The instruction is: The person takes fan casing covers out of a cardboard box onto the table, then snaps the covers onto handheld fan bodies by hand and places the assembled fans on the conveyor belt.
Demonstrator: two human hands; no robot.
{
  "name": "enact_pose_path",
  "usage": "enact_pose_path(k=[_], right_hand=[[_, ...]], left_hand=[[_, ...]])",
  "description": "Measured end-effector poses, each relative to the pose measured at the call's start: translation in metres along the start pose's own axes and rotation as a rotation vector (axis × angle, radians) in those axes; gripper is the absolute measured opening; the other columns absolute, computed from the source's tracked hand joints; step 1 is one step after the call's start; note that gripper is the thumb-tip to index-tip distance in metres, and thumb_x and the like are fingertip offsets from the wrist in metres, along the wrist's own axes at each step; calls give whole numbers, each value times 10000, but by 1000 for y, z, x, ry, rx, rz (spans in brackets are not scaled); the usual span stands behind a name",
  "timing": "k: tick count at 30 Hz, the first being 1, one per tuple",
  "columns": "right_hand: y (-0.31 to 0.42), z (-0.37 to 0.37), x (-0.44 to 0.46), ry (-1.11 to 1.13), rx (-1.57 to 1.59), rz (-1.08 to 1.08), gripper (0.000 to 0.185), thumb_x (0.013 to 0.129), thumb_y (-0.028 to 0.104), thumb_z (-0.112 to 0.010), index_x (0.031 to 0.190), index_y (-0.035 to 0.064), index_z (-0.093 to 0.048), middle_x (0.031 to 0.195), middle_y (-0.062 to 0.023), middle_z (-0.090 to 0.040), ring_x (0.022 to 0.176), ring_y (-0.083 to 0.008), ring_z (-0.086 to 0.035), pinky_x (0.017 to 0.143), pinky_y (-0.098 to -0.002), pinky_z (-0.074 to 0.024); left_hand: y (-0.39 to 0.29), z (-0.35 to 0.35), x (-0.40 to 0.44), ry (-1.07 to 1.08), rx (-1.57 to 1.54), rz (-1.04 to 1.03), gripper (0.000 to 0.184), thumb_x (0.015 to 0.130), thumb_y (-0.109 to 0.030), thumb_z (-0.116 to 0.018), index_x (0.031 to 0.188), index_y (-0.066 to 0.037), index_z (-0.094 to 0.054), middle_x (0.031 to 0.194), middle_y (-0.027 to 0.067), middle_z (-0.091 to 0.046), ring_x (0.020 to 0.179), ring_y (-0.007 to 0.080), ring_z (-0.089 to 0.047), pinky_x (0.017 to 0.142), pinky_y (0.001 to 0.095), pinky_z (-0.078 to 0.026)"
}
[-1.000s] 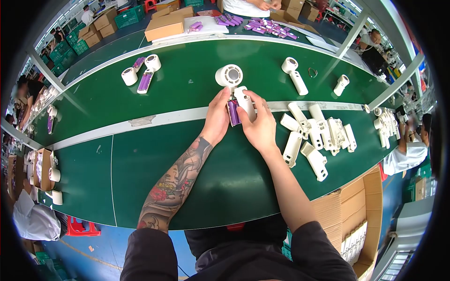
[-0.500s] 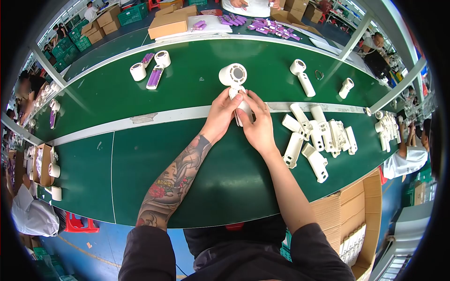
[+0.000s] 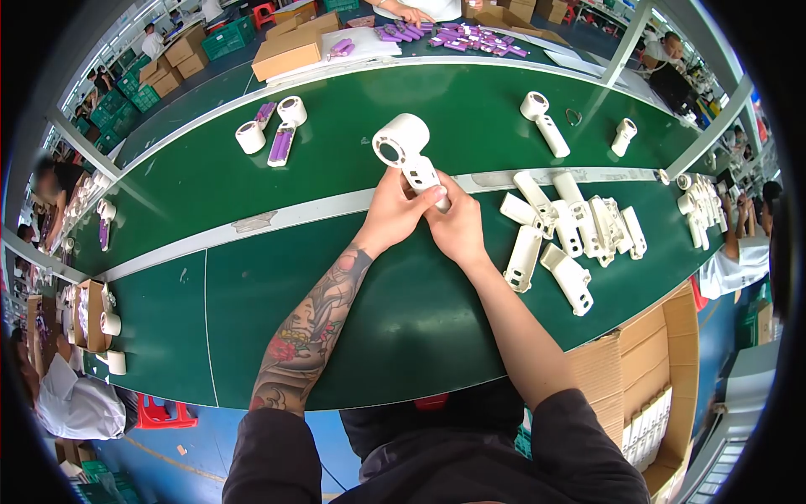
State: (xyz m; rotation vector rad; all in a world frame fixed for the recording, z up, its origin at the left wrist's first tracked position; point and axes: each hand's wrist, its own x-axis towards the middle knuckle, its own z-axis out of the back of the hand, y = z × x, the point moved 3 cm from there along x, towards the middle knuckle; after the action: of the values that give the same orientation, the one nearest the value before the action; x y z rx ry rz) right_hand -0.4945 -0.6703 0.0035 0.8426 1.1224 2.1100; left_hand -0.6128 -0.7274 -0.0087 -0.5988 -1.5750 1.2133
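A white handheld fan is held upright over the near edge rail, its round head up and its handle low between my hands. Slots show on the handle's side. My left hand is closed round the handle's left side, thumb across its lower part. On the other side my right hand grips the handle's lower end, its fingers partly hidden. To the right of my right hand lies a pile of white handle shells on the green bench.
Across the rail, white fans with purple cells lie left and another fan lies right. An open carton with white parts stands below the bench at right. A co-worker's hand is near purple cells at the far table.
The fan has been turned so its head now faces lower left and the slotted side of its handle shows. Both hands have shifted their grip on the handle. The view has moved slightly.
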Motion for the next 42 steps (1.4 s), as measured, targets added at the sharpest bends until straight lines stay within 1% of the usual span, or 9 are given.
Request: enact_pose_path(k=[7, 9, 11, 13, 17, 23, 33, 39, 42], right_hand=[[-15, -3, 9, -7, 63, 158, 388, 916, 102, -635, 1284, -7, -579, 974, -138, -714, 762, -293, -693, 704, -357, -552], [-26, -4, 15, 446, 943, -61, 391, 943, 106, -622, 1306, -25, -558, 980, -160, -697, 807, -266, -683, 724, -337, -544], [-22, -4, 14, 895, 1807, -320, 394, 971, 109, -608, 1327, -43, -537, 985, -182, -680, 851, -240, -674, 745, -317, -537], [-25, -4, 14, 905, 1810, -327, 396, 977, 108, -605, 1331, -51, -528, 982, -183, -673, 880, -233, -670, 767, -312, -534], [-25, -5, 14, 947, 1814, -350, 401, 996, 105, -598, 1340, -75, -499, 974, -185, -654, 967, -212, -658, 834, -296, -528], [-16, 25, 11, -227, 837, -250, 364, 996, 101, -590, 1324, -50, -541, 1139, -160, -659, 1094, -210, -627, 984, -278, -475], [-47, 145, 53, 21, -1019, -36, 509, 851, 258, -685, 1310, 53, -603, 1127, -179, -689, 1079, -383, -628, 943, -426, -516], [0, 136, 52, 142, -1083, -14, 550, 862, 293, -659, 1347, 48, -571, 1150, -186, -662, 1070, -386, -638, 919, -423, -526], [39, 113, 45, 45, -600, 64, 449, 901, 238, -635, 1286, 16, -578, 1141, -180, -651, 933, -339, -667, 836, -407, -543]], left_hand=[[-9, 2, 2, -150, -76, 166, 329, 1014, -263, -579, 1176, 23, -556, 1012, 123, -662, 903, 174, -636, 791, 272, -511], [-3, 26, 6, -362, -171, 264, 324, 1032, -280, -507, 1072, 17, -629, 849, 107, -670, 795, 180, -618, 734, 274, -493], [13, 72, 4, -643, 63, 128, 241, 980, -185, -550, 1123, -9, -633, 951, 133, -668, 882, 219, -614, 806, 326, -496], [26, 116, 3, -833, 762, 1, 274, 921, -139, -586, 1171, -31, -614, 1086, 148, -646, 1056, 267, -575, 909, 384, -467], [44, 152, 6, -1109, 1016, 67, 369, 897, -168, -619, 1241, -43, -579, 1175, 155, -614, 1189, 334, -508, 980, 460, -422], [62, 167, 22, -1015, 1207, 164, 464, 883, -231, -621, 1305, -51, -551, 1135, 186, -629, 1140, 382, -523, 966, 485, -421], [45, 155, 34, -787, 1386, 366, 520, 750, -352, -649, 1145, -14, -632, 1028, 203, -668, 972, 393, -593, 900, 491, -423], [56, 152, 36, -725, 1519, 195, 499, 760, -432, -630, 985, 13, -630, 910, 161, -668, 800, 346, -607, 770, 450, -416], [54, 152, 32, -642, 1249, 232, 458, 793, -376, -642, 1033, 13, -610, 942, 175, -669, 784, 343, -627, 775, 457, -449]])
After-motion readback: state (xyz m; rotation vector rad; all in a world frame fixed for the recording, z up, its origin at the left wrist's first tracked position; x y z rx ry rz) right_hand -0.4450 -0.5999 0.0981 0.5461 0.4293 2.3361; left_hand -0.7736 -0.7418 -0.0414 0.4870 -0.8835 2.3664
